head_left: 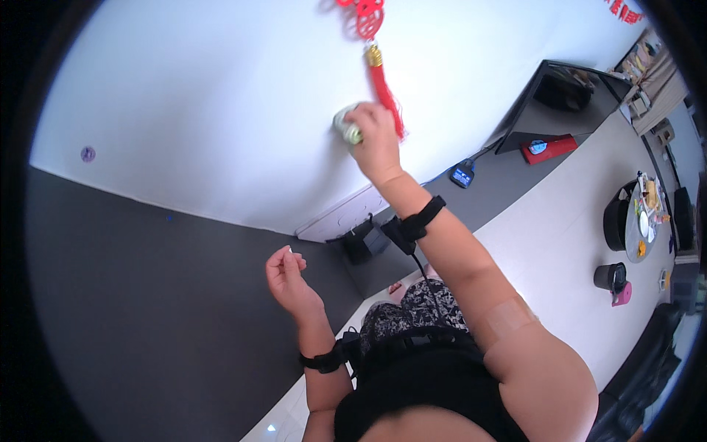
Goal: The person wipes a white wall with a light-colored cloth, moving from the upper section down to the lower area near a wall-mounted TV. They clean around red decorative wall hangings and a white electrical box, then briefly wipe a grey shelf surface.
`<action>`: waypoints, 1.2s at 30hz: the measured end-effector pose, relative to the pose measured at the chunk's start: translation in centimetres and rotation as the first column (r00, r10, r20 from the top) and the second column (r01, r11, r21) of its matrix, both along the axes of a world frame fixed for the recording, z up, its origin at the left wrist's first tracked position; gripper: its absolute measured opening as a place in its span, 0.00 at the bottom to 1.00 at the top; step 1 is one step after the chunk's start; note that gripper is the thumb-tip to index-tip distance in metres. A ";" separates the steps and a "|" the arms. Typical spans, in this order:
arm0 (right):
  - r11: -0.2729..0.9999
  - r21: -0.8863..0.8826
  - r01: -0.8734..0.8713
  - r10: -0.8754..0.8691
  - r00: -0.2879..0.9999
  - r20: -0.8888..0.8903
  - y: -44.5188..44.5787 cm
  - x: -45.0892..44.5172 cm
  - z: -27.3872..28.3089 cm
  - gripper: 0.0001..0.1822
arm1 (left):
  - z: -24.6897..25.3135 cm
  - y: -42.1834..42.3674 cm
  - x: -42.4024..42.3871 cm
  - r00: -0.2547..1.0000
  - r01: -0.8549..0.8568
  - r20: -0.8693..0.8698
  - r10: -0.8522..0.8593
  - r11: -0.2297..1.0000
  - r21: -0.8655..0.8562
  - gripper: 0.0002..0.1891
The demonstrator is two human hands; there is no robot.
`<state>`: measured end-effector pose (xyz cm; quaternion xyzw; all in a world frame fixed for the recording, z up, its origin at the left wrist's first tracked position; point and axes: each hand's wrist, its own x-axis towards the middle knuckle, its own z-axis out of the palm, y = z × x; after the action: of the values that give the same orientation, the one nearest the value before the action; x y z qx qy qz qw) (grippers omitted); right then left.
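Observation:
My right hand [377,138] reaches up to the white wall [221,110] and grips a pale green-and-white bundle [348,126], which looks like a folded cloth. The bundle seems to rest against the wall, its far side partly covered by my fingers. Just right of that hand hangs a red tassel [381,85] with a gold cap, below a red knot ornament [369,19]. Lower down, my left hand [288,279] is raised above a dark grey surface [165,309], fingers curled. A small white piece [290,251] shows at its fingertips, too small to name.
A television [574,99] stands on a low dark ledge, a red object [549,149] before it. A small device with a lit screen [463,174] and a black box-like thing [364,243] sit nearer. Across the floor are a round table [635,243], a bin [607,276] and a black sofa [635,359].

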<state>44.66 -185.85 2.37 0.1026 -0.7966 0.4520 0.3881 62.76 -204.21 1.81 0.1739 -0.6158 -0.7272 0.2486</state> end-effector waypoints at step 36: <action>0.996 0.074 -0.049 0.058 0.990 -0.126 1.2 0.6 8.2 0.15 | 20.7 -3.8 -13.0 0.920 0.159 -0.224 -0.321 0.829 -0.537 0.08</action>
<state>45.22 -184.60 10.52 0.1665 -0.7826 0.4261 0.4221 49.76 -208.03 22.55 -0.0917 -0.7566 -0.5824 0.2828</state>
